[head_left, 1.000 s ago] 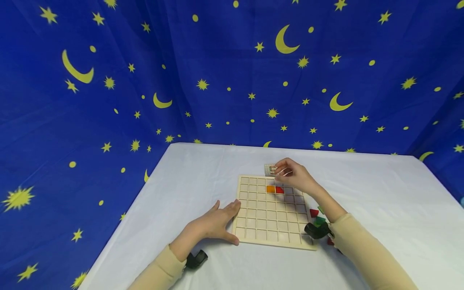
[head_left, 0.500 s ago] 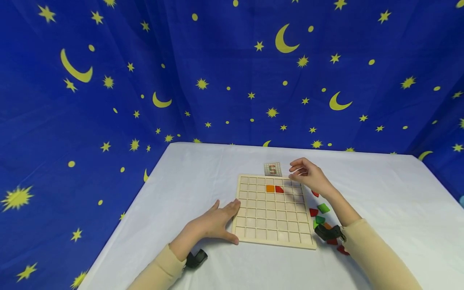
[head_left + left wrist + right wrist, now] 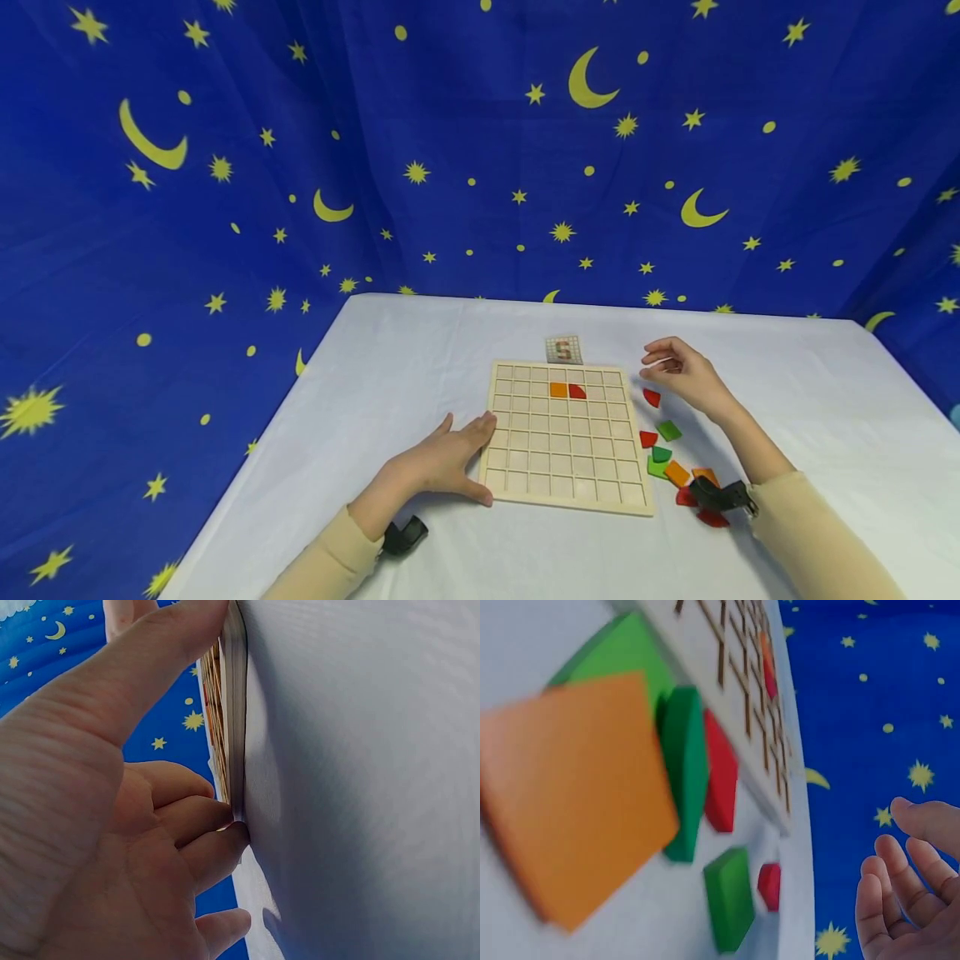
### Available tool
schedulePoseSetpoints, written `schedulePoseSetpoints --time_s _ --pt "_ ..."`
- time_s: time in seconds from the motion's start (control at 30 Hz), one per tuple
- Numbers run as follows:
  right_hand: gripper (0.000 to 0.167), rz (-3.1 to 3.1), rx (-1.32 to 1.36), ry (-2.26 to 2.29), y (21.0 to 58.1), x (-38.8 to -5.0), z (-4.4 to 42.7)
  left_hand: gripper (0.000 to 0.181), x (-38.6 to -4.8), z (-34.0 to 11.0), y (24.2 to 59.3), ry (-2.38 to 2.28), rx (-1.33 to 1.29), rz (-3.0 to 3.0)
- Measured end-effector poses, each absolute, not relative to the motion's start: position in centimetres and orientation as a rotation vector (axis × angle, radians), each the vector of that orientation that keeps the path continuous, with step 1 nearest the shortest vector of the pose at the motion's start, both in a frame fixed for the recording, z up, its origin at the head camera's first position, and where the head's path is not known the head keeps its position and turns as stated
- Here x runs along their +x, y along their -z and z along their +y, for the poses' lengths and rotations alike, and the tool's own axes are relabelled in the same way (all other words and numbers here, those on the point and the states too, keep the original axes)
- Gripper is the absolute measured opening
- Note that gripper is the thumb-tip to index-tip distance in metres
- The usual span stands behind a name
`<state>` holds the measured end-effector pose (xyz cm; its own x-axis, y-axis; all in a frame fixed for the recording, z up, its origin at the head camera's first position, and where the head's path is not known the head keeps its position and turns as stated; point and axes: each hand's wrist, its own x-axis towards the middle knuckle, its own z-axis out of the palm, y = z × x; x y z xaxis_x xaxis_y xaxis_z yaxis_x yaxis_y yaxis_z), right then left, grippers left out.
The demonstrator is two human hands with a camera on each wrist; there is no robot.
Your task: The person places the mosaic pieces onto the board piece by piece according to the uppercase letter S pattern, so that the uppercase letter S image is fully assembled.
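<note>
A pale wooden grid board [image 3: 551,433] lies on the table. My left hand [image 3: 444,462], fingers extended, touches its left edge; in the left wrist view the thumb and fingertips meet the board's side [image 3: 236,712]. An orange square tile [image 3: 558,390] and a red rounded tile [image 3: 577,391] sit side by side in an upper row. My right hand [image 3: 686,375] hovers right of the board's top corner, holding nothing, its fingers loosely bent. Just below it lies a red tile [image 3: 652,398], and nearby a green tile [image 3: 669,431].
Beyond the board lies a small card [image 3: 564,350] printed with an S-like figure on a grid. Along the board's right side lie more loose tiles, among them an orange one [image 3: 677,474], a dark green one [image 3: 662,454] and a red one [image 3: 712,518], partly under the right wrist's black strap.
My right hand has moved right, from above the card and the board's top edge to beyond its right side, uncovering the card and the loose tiles. The left hand stays put.
</note>
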<state>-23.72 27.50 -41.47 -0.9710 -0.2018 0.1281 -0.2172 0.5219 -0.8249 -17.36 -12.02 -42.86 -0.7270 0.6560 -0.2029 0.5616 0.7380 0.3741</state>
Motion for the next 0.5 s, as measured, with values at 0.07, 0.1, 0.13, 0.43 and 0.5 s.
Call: schedulePoseSetpoints --time_s 0.07,0.1,0.13,0.43,0.5 --pt "0.045 -2.744 0.348 -1.463 41.6 -23.6 27.9 0.111 -17.4 -12.0 42.9 -0.416 0.942 2.617" --pt "0.045 -2.754 0.340 -1.459 41.7 -23.6 28.1 0.111 -17.4 -12.0 42.9 -0.417 0.940 2.617" --pt "0.045 -2.765 0.333 -1.452 41.9 -23.5 28.2 0.112 -17.4 -12.0 42.9 -0.417 0.939 2.617" --pt "0.047 -2.864 0.306 -1.433 42.8 -23.2 29.1 0.112 -17.4 -12.1 42.9 -0.427 0.945 2.611" --pt "0.049 -2.908 0.271 -1.411 43.1 -23.2 29.3 0.112 -17.4 -12.1 42.9 -0.427 0.946 2.609"
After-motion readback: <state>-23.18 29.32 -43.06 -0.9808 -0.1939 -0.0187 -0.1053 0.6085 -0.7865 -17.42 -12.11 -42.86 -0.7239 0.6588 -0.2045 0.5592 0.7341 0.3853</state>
